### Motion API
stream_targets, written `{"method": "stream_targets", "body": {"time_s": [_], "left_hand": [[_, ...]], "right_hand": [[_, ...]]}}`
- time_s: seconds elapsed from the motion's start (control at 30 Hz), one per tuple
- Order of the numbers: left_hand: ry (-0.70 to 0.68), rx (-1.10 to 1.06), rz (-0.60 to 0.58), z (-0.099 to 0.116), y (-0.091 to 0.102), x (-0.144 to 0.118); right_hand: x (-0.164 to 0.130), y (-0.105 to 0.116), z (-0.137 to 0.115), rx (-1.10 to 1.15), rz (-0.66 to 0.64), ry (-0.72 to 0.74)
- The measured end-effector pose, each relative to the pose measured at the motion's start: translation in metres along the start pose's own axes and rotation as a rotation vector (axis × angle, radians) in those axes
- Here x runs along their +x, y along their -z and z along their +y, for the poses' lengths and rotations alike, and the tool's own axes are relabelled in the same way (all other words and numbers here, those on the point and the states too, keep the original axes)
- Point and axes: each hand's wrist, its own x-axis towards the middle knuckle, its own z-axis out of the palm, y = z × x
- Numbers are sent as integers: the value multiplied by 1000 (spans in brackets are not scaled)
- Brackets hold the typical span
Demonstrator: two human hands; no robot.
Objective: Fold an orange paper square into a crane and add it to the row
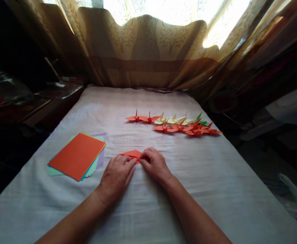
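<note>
In the head view, both hands meet over a partly folded orange paper [131, 155] lying flat on the white cloth-covered table [214, 176]. The left hand [116, 176] lies palm down with its fingers pressing the near edge of the fold, and the right hand [154, 164] curls its fingertips onto the paper's right end, pinching it down; both forearms reach in from the near edge of the table, angled toward each other. The piece is only a flat pointed shape, so the folding looks to be at an early or middle stage. Beyond the right hand, a cluster of finished paper cranes [175, 124] in orange, cream and green rests on the cloth. Left of the left hand lies a stack of coloured sheets [77, 156], orange on top, still unfolded.
</note>
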Motion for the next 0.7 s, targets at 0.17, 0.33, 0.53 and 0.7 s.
{"method": "stream_targets", "body": {"time_s": [0.17, 0.33, 0.53, 0.7], "left_hand": [[41, 108, -43, 6, -3, -1], [50, 148, -51, 7, -4, -3], [-2, 106, 7, 4, -4, -2], [-13, 24, 14, -2, -4, 5]], "right_hand": [[2, 5, 3, 0, 23, -4], [2, 17, -3, -102, -38, -158], [2, 30, -12, -92, -130, -210], [2, 33, -10, 127, -304, -142]]}}
